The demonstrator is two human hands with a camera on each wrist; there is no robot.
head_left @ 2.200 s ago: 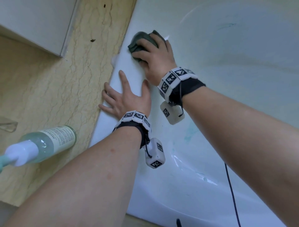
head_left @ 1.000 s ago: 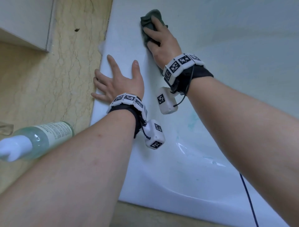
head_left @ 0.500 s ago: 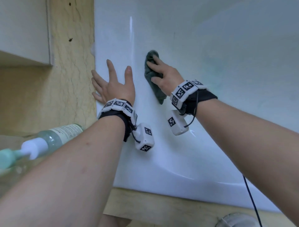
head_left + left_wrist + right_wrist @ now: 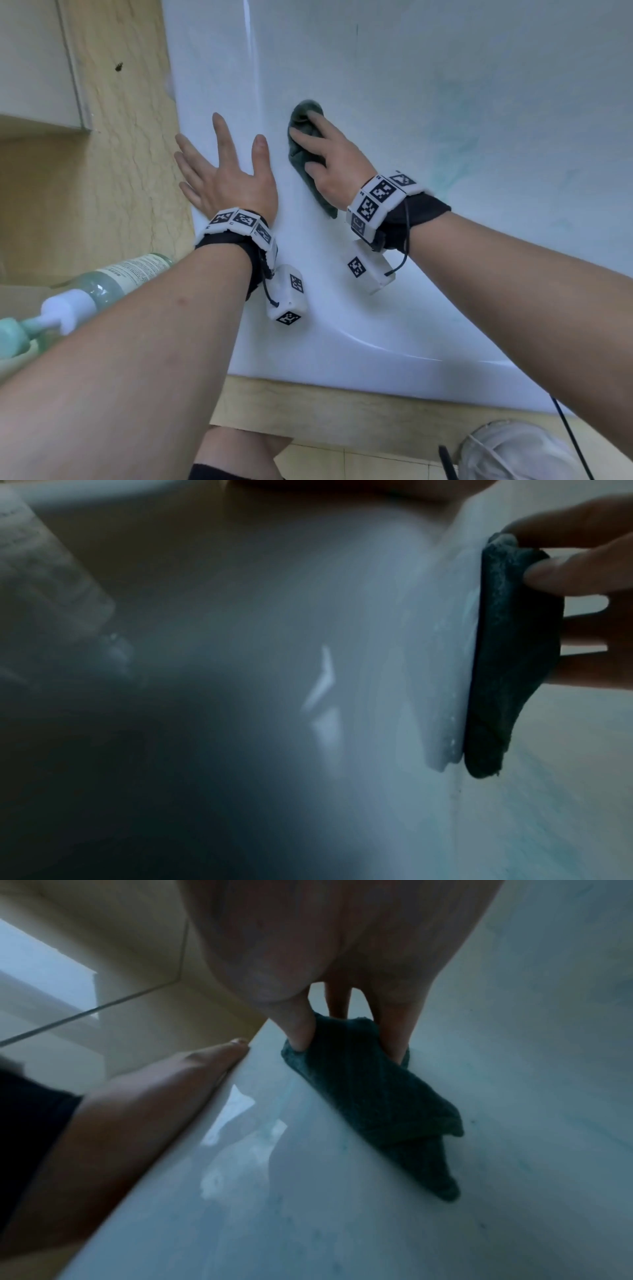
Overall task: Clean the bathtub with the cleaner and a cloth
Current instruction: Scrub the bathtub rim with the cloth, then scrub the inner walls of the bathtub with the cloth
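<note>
Bathtub [image 4: 394, 308] wiping is, I judge, the step in hand; my right hand [image 4: 334, 164] presses the dark cloth [image 4: 303, 154] on its inner wall with fingers bent over it; my left hand [image 4: 227, 174] lies flat, fingers spread, on the rim; next, sweep toward the green smears [image 4: 452, 147].

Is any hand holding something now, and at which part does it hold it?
The right hand presses the dark green cloth on the white bathtub, fingers on its upper end. The left hand lies flat, holding nothing.
</note>
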